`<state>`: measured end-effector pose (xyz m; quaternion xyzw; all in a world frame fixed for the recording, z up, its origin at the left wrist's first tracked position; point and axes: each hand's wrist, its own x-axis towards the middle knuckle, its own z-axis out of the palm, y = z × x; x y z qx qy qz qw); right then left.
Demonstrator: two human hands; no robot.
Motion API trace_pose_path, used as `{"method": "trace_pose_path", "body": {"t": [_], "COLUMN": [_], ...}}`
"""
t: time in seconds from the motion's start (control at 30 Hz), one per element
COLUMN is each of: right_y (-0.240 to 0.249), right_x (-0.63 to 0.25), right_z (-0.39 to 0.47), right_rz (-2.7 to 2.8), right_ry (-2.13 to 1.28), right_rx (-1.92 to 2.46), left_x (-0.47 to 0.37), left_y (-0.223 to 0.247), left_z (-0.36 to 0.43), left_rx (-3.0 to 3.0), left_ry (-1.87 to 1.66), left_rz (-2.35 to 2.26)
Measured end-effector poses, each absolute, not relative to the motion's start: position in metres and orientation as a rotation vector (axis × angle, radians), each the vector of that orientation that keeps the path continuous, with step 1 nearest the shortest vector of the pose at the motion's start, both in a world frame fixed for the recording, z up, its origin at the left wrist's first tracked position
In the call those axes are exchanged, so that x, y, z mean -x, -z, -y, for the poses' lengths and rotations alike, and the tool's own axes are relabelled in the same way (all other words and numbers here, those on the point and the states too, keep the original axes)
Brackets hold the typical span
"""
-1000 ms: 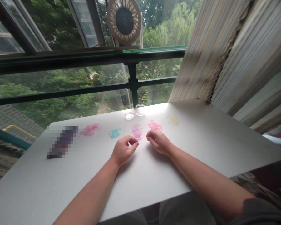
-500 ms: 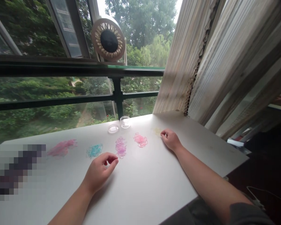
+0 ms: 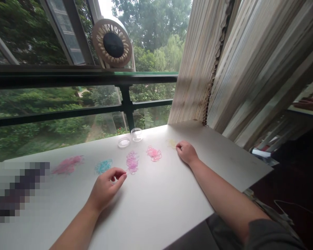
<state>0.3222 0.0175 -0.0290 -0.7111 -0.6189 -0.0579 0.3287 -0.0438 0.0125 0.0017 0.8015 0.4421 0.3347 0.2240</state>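
Observation:
Separate piles of small thin coloured loops, like tiny rubber bands, lie in a row on the white table. My left hand [image 3: 106, 189] is closed, thumb and forefinger pinched together beside the purple pile [image 3: 132, 162]; anything between the tips is too small to make out. Behind that hand is the blue pile [image 3: 103, 166]. My right hand [image 3: 187, 152] is closed in a pinch at the edge of the pale yellow pile [image 3: 171, 143], and its fingertips hide what they may hold. Between the hands lies the coral-pink pile [image 3: 154, 153]; a darker pink pile [image 3: 68, 164] is farther left.
A clear round container [image 3: 136, 134] and a clear round lid or shallow dish [image 3: 123, 142] stand near the table's [image 3: 146, 215] back edge. Beyond are a green railing [image 3: 88, 111], a round fan [image 3: 113, 44] and a curtain [image 3: 190, 69]. A pixelated patch covers the left.
The whole view has shifted slightly, moving the scene left. My left hand has drawn a little left from the purple pile; my right hand stays by the yellow pile.

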Motion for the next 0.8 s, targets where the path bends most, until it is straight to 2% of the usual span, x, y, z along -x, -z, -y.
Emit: {"method": "trace_pose_path", "body": {"t": [0.4,0.8], "right_y": [0.033,0.029], "right_x": [-0.324,-0.325], "right_z": [-0.015,-0.011], "right_rz": [1.549,1.582], "right_ry": [0.163,0.134], "right_rx": [1.854,1.852], "left_x": [0.085,0.082], "left_y": [-0.004,-0.005], "left_z": [-0.041,-0.037], "left_rx": [-2.115,-2.149], "left_ry": [-0.965,-0.915], "left_rz": [-1.502,-1.494]}}
